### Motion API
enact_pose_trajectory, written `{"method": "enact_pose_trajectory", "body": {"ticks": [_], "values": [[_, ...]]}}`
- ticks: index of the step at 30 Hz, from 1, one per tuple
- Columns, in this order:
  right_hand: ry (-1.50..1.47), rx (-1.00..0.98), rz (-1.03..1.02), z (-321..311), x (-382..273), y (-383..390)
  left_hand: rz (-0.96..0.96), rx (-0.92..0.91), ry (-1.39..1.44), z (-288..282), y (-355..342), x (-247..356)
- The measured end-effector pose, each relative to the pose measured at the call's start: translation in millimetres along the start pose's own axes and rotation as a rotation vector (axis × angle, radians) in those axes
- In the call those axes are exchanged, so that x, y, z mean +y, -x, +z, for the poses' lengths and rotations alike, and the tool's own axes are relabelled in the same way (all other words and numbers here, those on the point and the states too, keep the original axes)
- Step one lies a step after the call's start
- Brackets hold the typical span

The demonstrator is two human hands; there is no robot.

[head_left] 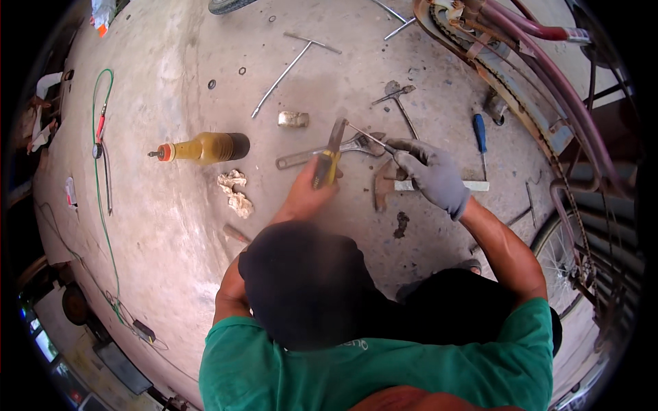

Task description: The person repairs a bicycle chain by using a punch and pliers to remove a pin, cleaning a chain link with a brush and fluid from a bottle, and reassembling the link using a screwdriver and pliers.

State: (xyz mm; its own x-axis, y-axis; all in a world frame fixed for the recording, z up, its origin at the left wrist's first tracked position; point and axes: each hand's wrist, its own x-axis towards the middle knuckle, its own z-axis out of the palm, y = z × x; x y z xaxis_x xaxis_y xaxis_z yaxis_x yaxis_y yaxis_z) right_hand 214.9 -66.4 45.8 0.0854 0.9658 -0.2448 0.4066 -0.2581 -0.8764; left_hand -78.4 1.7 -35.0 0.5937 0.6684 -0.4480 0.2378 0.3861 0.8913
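Observation:
My bare left hand [310,192] is closed around a yellow-and-black handled tool [329,161] with a flat greyish upper part; its exact kind is unclear. In a grey glove, my right hand [439,175] pinches a thin metal rod [364,133], whose far end reaches the upper part of the yellow-and-black tool. Whether they touch, I cannot tell. Below both tools lies an adjustable wrench [293,159] on the concrete floor. A hammer with a rusty head [381,186] and pale handle [476,185] rests under my right hand, partly hidden by it.
Left of my hands lie a yellowish bottle [202,148] and crumpled paper or cloth [235,194]. A small metal block [293,119], a T-handle wrench [284,72] and a blue screwdriver [480,133] are around. A bicycle frame [541,61] borders the right; a green cable [103,226] runs at left.

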Motion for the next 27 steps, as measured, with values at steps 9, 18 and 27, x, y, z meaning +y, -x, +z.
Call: {"method": "enact_pose_trajectory", "body": {"ticks": [9, 18, 27], "values": [[-0.599, -0.123, 0.277, 3.7, 16.6, -7.6, 0.077, 0.019, -0.040, -10.9, -0.5, 0.3], [-0.367, -0.174, 0.335, -8.5, 2.1, -14.6, 0.058, 0.029, -0.004, -1.4, -3.9, 2.0], [-0.151, 0.090, -0.008, 6.4, 25.2, -12.0, 0.048, 0.023, 0.014, -1.1, -4.5, 3.5]]}}
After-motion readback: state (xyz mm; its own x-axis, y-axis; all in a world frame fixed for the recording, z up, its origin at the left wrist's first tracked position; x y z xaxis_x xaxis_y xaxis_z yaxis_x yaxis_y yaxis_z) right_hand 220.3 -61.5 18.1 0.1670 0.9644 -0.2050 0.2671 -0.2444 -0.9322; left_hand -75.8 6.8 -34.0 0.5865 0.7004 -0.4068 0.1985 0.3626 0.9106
